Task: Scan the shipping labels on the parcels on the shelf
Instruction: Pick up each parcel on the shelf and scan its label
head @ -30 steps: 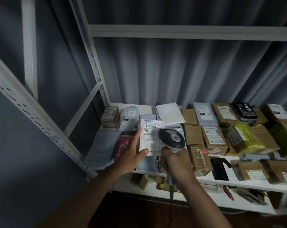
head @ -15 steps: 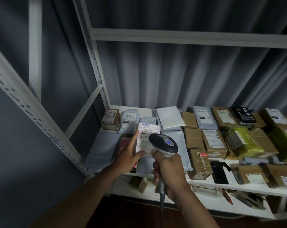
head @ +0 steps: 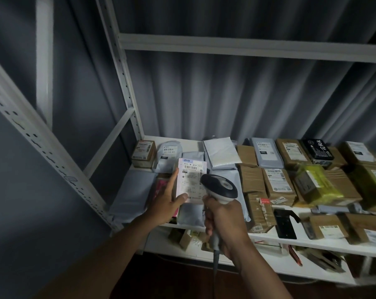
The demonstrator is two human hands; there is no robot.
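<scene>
Grey corrugated wall panels back a white metal shelf (head: pixel 269 239) crowded with parcels, and a lower shelf board (head: pixel 275 263) beneath it carries a few more small items. At the left end of the shelf, the left hand (head: pixel 166 203) holds up a small parcel with a white shipping label (head: pixel 190 180), thumb across the lower edge of the label and fingers straight along its left side, so the printed face tilts toward the camera. Just to the right, the right hand (head: pixel 223 223) is wrapped tightly round the grip of a barcode scanner (head: pixel 220 186), whose dark head sits right beside the label's right edge and partly overlaps it. Behind the held parcel lie a small cardboard box (head: pixel 143 153) in the back left corner, a grey mailing bag (head: pixel 168 153) with its own label next to it, and a pale padded envelope (head: pixel 221 153) propped at an angle. Further right, brown cardboard boxes (head: pixel 277 184) lie in rows, most with labels facing up. Among them sit a black box with white lettering (head: pixel 317 149) near the back and a parcel wrapped in yellow-green plastic (head: pixel 318 184). A black stand (head: pixel 285 223) lies flat near the shelf's front edge.
</scene>
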